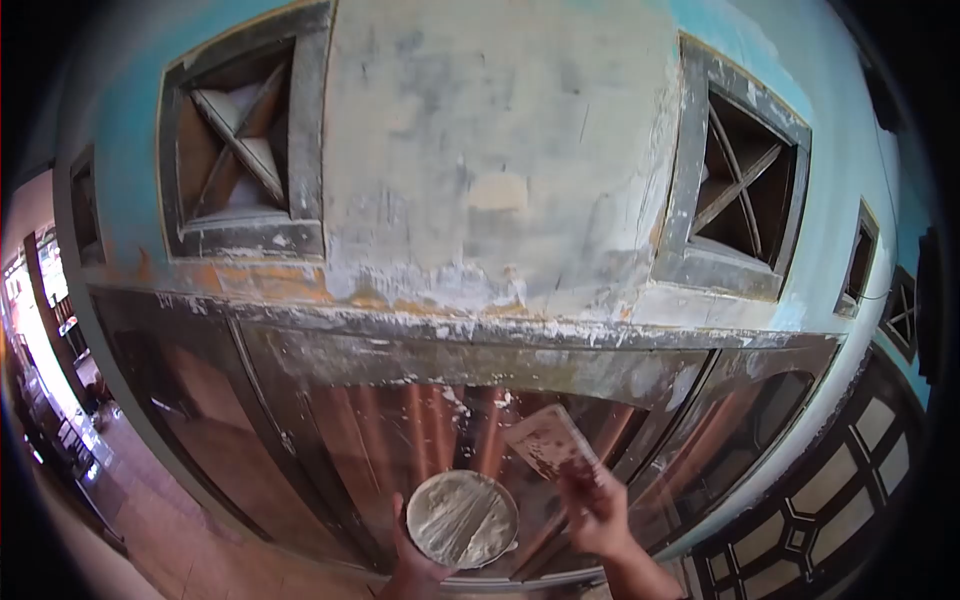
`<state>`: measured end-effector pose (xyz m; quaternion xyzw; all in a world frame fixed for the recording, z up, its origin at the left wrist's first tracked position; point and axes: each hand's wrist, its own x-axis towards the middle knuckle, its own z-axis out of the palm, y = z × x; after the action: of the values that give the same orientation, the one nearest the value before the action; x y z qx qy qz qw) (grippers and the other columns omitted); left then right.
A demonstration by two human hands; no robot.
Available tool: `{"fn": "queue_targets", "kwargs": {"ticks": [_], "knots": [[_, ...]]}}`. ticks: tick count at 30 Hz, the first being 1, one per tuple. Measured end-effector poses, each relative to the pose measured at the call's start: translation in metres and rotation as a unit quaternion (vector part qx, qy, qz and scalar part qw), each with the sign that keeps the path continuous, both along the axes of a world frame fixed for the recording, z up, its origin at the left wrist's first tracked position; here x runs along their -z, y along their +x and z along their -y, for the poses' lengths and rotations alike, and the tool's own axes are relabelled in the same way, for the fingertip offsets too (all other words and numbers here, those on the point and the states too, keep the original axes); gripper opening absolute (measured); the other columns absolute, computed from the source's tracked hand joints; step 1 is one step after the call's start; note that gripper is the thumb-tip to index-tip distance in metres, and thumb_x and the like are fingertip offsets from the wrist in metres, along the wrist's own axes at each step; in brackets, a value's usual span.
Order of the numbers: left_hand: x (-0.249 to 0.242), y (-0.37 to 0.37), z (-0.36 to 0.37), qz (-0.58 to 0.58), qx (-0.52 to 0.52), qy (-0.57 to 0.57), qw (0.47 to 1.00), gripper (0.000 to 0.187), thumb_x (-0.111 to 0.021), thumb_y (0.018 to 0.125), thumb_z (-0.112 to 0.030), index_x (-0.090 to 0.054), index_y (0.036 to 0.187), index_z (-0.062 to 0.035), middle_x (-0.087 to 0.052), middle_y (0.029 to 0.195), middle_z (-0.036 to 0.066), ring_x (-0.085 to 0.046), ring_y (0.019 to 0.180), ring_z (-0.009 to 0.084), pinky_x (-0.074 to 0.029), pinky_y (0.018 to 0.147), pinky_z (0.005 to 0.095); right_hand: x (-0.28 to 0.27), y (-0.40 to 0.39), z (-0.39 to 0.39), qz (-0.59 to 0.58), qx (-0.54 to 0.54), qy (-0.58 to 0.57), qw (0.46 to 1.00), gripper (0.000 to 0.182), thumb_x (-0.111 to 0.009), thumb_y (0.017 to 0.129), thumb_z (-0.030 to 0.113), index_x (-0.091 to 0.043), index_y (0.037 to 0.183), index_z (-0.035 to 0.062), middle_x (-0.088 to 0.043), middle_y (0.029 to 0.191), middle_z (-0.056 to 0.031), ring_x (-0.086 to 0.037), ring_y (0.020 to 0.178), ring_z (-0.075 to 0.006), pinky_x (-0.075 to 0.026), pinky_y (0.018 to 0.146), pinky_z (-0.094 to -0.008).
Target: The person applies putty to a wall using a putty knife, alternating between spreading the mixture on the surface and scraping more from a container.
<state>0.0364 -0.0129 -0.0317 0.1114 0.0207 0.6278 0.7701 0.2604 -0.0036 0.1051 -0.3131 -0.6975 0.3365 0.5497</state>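
Observation:
My left hand (412, 555) holds a round container (462, 520) from its left side, at the bottom middle of the view. Pale, streaked paste fills it. To the right, my right hand (598, 508) is closed on a flat rectangular spreader (552, 443), its blade tilted up to the left and smeared with residue. The spreader is above and to the right of the container, apart from it. Beyond both hands rises a wall (480, 150) with a grey and whitish patched surface and rough, flaking orange and white patches along its lower edge.
Two framed openings with crossed bars, one left (240, 140) and one right (745, 180), flank the patched wall. Below runs a dark wooden frame (520, 365) with glass and reddish curtains behind. A tiled floor (170, 500) lies lower left, a patterned dark door (820, 490) lower right.

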Motion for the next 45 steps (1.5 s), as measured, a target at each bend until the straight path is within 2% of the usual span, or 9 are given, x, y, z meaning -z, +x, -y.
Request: {"fn": "queue_targets", "kwargs": {"ticks": [5, 7, 12, 28, 31, 33, 35, 38, 45], "knots": [[-0.025, 0.031, 0.0, 0.056, 0.025, 0.017, 0.998, 0.077, -0.031, 0.099, -0.066, -0.048, 0.144, -0.0057, -0.052, 0.144, 0.018, -0.052, 0.13, 0.0379, -0.042, 0.108, 0.0559, 0.018, 0.039, -0.016, -0.235, -0.031, -0.075, 0.969, 0.034, -0.061, 0.094, -0.001, -0.054, 0.126, -0.0074, -0.064, 0.118, -0.0139, -0.062, 0.11, -0.0234, -0.047, 0.099, -0.0402], [-0.032, 0.042, 0.0, 0.105, 0.078, 0.067, 0.989, 0.078, -0.031, 0.099, -0.067, -0.048, 0.144, -0.0056, -0.053, 0.143, 0.018, -0.052, 0.129, 0.0384, -0.042, 0.108, 0.0557, 0.02, 0.048, -0.019, -0.251, -0.017, -0.068, 0.965, 0.023, -0.062, 0.096, 0.001, -0.057, 0.118, -0.0038, -0.067, 0.113, -0.0075, -0.061, 0.1, -0.0134, -0.047, 0.092, -0.0291], [-0.04, 0.068, -0.006, 0.099, 0.103, 0.046, 0.989, 0.081, -0.029, 0.098, -0.069, -0.047, 0.145, -0.0053, -0.052, 0.144, 0.019, -0.051, 0.131, 0.039, -0.039, 0.111, 0.0559, 0.027, 0.075, -0.013, -0.178, 0.025, -0.072, 0.981, 0.021, -0.058, 0.096, -0.006, -0.056, 0.116, -0.0026, -0.063, 0.101, -0.0025, -0.056, 0.09, -0.0056, -0.045, 0.078, -0.0201], [-0.031, 0.114, -0.037, 0.151, 0.133, 0.053, 0.978, 0.081, -0.034, 0.097, -0.069, -0.048, 0.144, -0.0037, -0.052, 0.143, 0.021, -0.052, 0.129, 0.0395, -0.04, 0.11, 0.0562, 0.053, 0.122, -0.014, -0.063, 0.053, -0.026, 0.996, 0.026, -0.051, 0.093, -0.015, -0.057, 0.116, -0.003, -0.059, 0.105, -0.003, -0.055, 0.102, -0.008, -0.042, 0.087, -0.0198], [-0.03, 0.121, -0.038, 0.16, 0.136, 0.051, 0.976, 0.081, -0.034, 0.097, -0.069, -0.047, 0.144, -0.0037, -0.051, 0.144, 0.021, -0.052, 0.13, 0.0397, -0.04, 0.11, 0.0563, 0.053, 0.127, -0.015, -0.054, 0.063, -0.015, 0.996, 0.026, -0.052, 0.092, -0.015, -0.059, 0.113, -0.0023, -0.064, 0.104, -0.0072, -0.057, 0.097, -0.0074, -0.044, 0.082, -0.0202], [-0.027, 0.124, -0.039, 0.162, 0.134, 0.045, 0.977, 0.082, -0.034, 0.097, -0.069, -0.047, 0.144, -0.0039, -0.051, 0.144, 0.021, -0.051, 0.13, 0.0397, -0.04, 0.11, 0.0562, 0.036, 0.127, -0.008, 0.103, 0.13, 0.061, 0.984, 0.02, -0.055, 0.092, -0.01, -0.061, 0.108, -0.0017, -0.062, 0.085, -0.0026, -0.053, 0.076, -0.0048, -0.043, 0.067, -0.0199], [-0.021, 0.125, -0.042, 0.152, 0.147, 0.055, 0.976, 0.081, -0.035, 0.097, -0.069, -0.047, 0.144, -0.0038, -0.052, 0.143, 0.02, -0.052, 0.129, 0.0392, -0.041, 0.109, 0.0556, 0.033, 0.124, -0.005, 0.108, 0.13, 0.018, 0.985, 0.026, -0.052, 0.085, -0.016, -0.063, 0.105, -0.0026, -0.068, 0.09, -0.0111, -0.065, 0.079, -0.0126, -0.051, 0.071, -0.024], [-0.014, 0.13, -0.046, 0.14, 0.132, 0.043, 0.98, 0.081, -0.035, 0.097, -0.068, -0.047, 0.143, -0.003, -0.054, 0.141, 0.02, -0.053, 0.128, 0.0387, -0.043, 0.107, 0.0554, 0.035, 0.127, -0.012, 0.162, 0.042, 0.162, 0.972, 0.058, -0.05, 0.058, -0.021, -0.064, 0.111, -0.0037, -0.068, 0.119, -0.0234, -0.066, 0.114, -0.0386, -0.053, 0.097, -0.0419], [-0.001, 0.134, -0.048, 0.157, 0.161, 0.063, 0.972, 0.083, -0.032, 0.097, -0.07, -0.048, 0.144, -0.0032, -0.051, 0.145, 0.021, -0.05, 0.131, 0.0416, -0.039, 0.109, 0.0566, 0.041, 0.13, -0.004, 0.287, 0.044, 0.253, 0.923, 0.049, -0.069, 0.07, -0.001, -0.065, 0.119, 0.002, -0.066, 0.124, -0.0135, -0.061, 0.12, -0.0355, -0.052, 0.094, -0.0452]]}}
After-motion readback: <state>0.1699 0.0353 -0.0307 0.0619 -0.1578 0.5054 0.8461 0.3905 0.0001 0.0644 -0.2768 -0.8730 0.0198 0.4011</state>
